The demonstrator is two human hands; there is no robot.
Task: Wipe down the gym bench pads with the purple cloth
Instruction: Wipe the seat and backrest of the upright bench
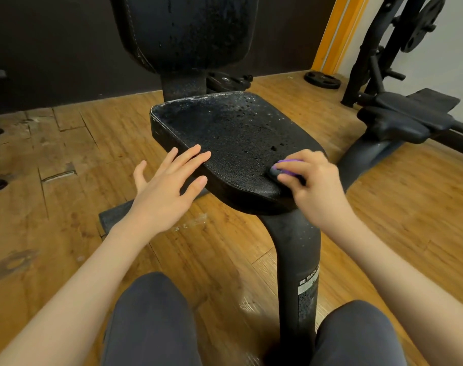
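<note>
Purple cloth [288,165]: bunched in right hand [311,186] grip on wet seat pad [233,133]; left hand [167,186] spread; wiping barely begun, sweep forward next.

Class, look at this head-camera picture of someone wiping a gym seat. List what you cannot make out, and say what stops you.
- Purple cloth: mostly hidden inside the curled right hand; its size and shape are unknowable.
- Back pad: its top is cut off by the upper edge.
- Warning label on the post: print too small and slanted to read.
- Seat pad: its near right corner is covered by the right hand.
- Left hand: whether it touches the pad is unclear.
</note>
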